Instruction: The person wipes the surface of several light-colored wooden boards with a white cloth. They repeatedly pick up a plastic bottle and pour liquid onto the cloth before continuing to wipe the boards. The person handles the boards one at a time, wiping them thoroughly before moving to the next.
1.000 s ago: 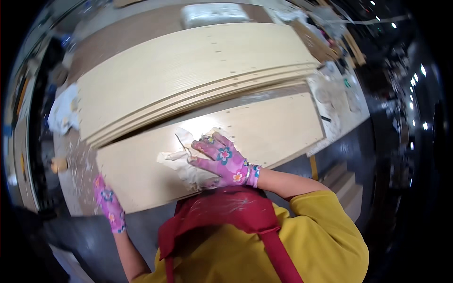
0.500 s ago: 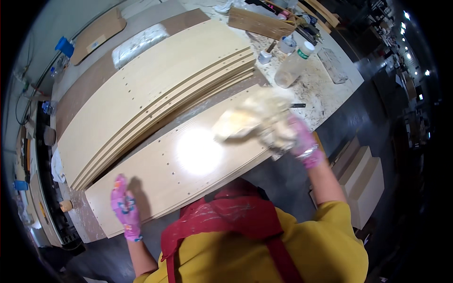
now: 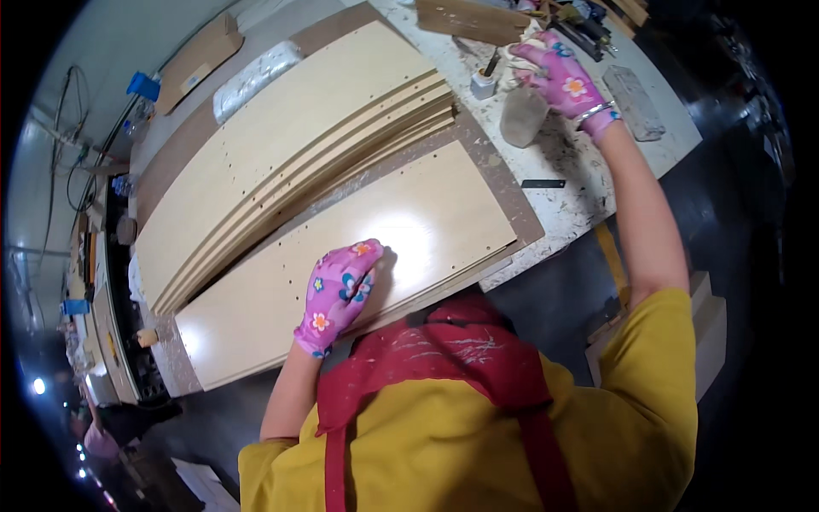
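Observation:
My right hand (image 3: 563, 84), in a pink flowered glove, is closed round a crumpled cream cloth (image 3: 515, 70) at the far right of the bench. Just below the cloth shows the body of a clear plastic bottle (image 3: 523, 118); its cap is hidden, and whether my fingers also grip it I cannot tell. My left hand (image 3: 339, 290), gloved alike, is curled closed above the front part of a pale wooden panel (image 3: 461, 200) with small drilled holes. Nothing shows in its fingers. Light glares off the panel's middle.
Behind lies a stack of curved pale panels (image 3: 290, 145). A small white pot (image 3: 483, 84) with a brush, a black strip (image 3: 543, 183) and a grey block (image 3: 633, 102) are on the stained bench (image 3: 580, 205). Cardboard boxes (image 3: 708, 341) stand on the floor at right.
My right hand has gone from above the panel to the far right with the cloth, reaching the bottle. My left hand has moved right along the panel and curled its fingers.

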`<control>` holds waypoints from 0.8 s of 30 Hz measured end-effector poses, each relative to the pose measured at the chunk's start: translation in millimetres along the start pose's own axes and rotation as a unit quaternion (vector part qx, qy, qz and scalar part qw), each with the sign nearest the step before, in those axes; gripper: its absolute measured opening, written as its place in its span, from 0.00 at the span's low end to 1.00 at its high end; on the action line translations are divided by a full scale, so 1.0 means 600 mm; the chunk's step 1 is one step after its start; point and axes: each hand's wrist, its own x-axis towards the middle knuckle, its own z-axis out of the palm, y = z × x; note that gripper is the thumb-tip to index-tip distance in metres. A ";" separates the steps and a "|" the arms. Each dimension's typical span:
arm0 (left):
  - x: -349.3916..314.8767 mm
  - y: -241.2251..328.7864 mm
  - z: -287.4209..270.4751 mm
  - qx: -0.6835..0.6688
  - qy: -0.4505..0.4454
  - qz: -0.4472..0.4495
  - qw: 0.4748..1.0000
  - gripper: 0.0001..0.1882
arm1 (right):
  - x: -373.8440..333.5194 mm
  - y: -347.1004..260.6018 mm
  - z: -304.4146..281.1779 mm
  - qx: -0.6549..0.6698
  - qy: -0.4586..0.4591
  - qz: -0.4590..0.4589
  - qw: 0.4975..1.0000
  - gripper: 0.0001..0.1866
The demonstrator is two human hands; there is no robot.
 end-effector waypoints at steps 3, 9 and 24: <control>0.005 0.000 0.003 -0.045 0.013 -0.034 0.998 0.15 | -0.009 0.003 -0.029 -0.033 0.008 -0.014 0.999 0.22; 0.097 0.011 -0.016 -0.132 0.071 -0.060 0.987 0.32 | 0.010 -0.131 -0.085 0.193 0.077 -0.056 0.977 0.24; 0.184 -0.013 -0.123 0.315 0.019 0.008 0.949 0.43 | -0.091 -0.209 0.174 0.860 0.021 0.299 0.412 0.20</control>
